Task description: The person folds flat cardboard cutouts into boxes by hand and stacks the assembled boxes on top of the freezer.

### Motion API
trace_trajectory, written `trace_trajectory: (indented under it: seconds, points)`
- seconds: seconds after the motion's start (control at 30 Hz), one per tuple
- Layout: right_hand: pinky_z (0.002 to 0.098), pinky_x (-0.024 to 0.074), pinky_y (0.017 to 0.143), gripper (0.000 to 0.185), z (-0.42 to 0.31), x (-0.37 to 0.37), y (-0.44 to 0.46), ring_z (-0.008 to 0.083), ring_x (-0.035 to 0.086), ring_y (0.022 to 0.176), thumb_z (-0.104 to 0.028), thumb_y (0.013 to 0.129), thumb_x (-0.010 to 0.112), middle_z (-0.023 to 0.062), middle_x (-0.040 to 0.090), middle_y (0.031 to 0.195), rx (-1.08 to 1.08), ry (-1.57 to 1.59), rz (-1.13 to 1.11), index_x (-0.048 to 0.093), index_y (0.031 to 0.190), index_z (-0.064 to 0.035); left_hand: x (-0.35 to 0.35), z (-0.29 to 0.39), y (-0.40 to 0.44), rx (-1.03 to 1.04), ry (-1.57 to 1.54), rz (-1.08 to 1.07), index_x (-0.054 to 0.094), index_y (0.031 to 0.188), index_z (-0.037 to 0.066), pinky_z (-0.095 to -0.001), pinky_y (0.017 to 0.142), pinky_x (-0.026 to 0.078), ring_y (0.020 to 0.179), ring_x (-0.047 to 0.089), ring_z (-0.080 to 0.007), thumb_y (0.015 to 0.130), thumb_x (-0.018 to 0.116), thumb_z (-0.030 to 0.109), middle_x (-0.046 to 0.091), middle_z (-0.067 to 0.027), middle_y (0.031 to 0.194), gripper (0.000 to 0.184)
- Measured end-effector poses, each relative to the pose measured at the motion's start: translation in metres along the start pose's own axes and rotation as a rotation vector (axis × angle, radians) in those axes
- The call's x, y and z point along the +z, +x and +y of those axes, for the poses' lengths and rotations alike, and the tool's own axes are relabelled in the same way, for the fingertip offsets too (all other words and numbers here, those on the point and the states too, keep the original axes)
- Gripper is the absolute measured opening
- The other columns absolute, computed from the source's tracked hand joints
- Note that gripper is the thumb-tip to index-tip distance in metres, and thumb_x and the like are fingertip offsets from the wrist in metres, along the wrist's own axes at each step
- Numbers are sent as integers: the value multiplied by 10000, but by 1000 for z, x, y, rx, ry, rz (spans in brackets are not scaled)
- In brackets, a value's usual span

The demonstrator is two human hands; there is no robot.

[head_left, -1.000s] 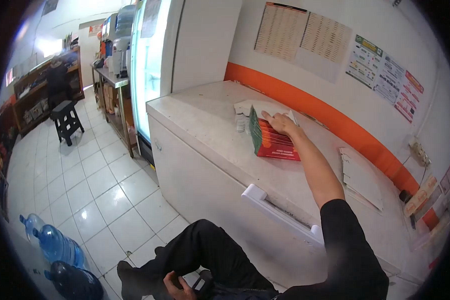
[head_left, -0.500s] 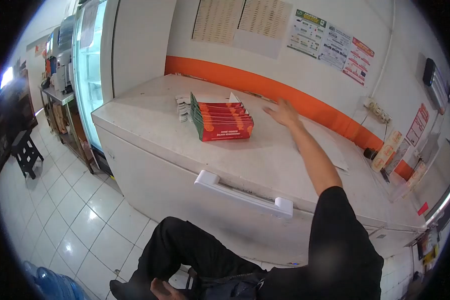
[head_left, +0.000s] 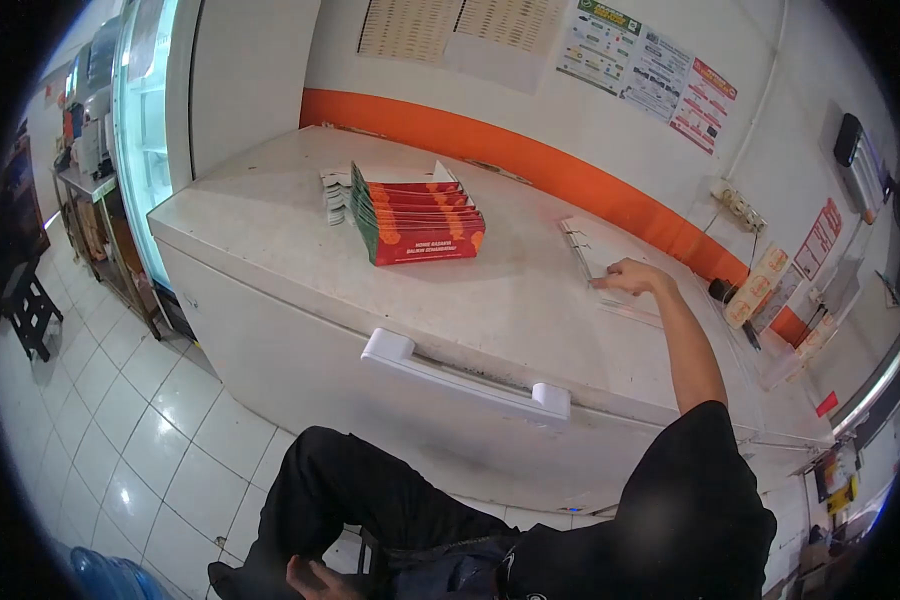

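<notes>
At the right of the freezer top, my right hand [head_left: 634, 278] is bent down, its fingers closed at the near left edge of a flat white cardboard sheet [head_left: 595, 245]. This sheet lies in a low stack, partly covered by the hand. To the left stands a row of nested red and green printed cartons [head_left: 425, 222], with white flaps [head_left: 336, 195] sticking out on their left side. My left hand [head_left: 315, 578] is low at the bottom edge by my leg, holding nothing visible, fingers apart; part of it is cut off.
The white chest freezer [head_left: 270, 270] has a long handle [head_left: 465, 375] on its front. At the right end are a tape-like roll stand [head_left: 760, 285] and a power strip [head_left: 740, 205]. A black stool [head_left: 35, 310] and a blue water jug [head_left: 110, 575] are at the left.
My right hand has come back from beside the cartons to the white cardboard stack, and its spread fingers have closed at the edge. The view has shifted slightly; the cartons stay put.
</notes>
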State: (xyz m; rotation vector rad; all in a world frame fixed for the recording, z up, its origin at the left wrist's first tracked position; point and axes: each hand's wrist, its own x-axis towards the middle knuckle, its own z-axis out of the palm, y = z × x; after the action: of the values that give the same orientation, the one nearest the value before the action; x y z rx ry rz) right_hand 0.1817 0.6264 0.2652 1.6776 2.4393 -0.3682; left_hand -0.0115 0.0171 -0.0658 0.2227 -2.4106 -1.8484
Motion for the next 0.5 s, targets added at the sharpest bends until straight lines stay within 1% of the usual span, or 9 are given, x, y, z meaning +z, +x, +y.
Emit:
trace_trajectory:
  seconds: [0.07, 0.17, 0.27, 0.37, 0.47, 0.5]
  points:
    - [424, 472, 1093, 1033, 18, 11, -2, 356, 568, 1337, -716, 719, 753, 258, 606, 1415, -66, -23, 73, 601, 1398, 47, -2, 6, 0, -39, -11, 2, 576, 1326, -27, -422, 1022, 522, 1173, 650, -348, 1005, 601, 67, 654, -253, 1273, 335]
    - [414, 434, 1131, 1015, 27, 10, -14, 344, 525, 1389, -721, 765, 730, 242, 590, 1447, -145, -100, 68, 585, 1422, 39, -4, 4, 1, -61, -3, -10, 574, 1327, -32, -431, 1035, 513, 1189, 641, -350, 1007, 596, 67, 651, -255, 1278, 336]
    - [400, 412, 1146, 943, 39, 11, -6, 340, 549, 1367, -696, 818, 706, 229, 593, 1450, -228, 29, 59, 601, 1410, 30, -3, 12, 0, -91, -15, 0, 573, 1327, -36, -437, 1040, 510, 1197, 637, -354, 1003, 596, 63, 651, -256, 1274, 340]
    - [394, 432, 1124, 876, 36, 7, -8, 335, 575, 1336, -657, 846, 711, 214, 609, 1439, -206, 39, 31, 617, 1399, 17, -5, 7, 0, -90, -38, 9, 572, 1327, -44, -434, 1045, 506, 1195, 637, -357, 999, 598, 65, 652, -257, 1270, 347]
    - [379, 511, 1003, 744, 24, 5, -26, 276, 651, 1199, -565, 904, 721, 172, 682, 1348, -221, 8, 70, 639, 1377, 3, -5, 6, 1, -94, -58, 21, 569, 1328, -51, -429, 1047, 503, 1189, 638, -353, 1000, 595, 71, 654, -257, 1266, 351]
    - [377, 516, 989, 725, 30, 8, -24, 274, 663, 1167, -556, 906, 720, 174, 698, 1314, -248, 9, 97, 651, 1359, 7, -5, 6, 1, -100, -63, 23, 568, 1328, -53, -428, 1046, 502, 1186, 638, -351, 1001, 593, 73, 655, -256, 1265, 352]
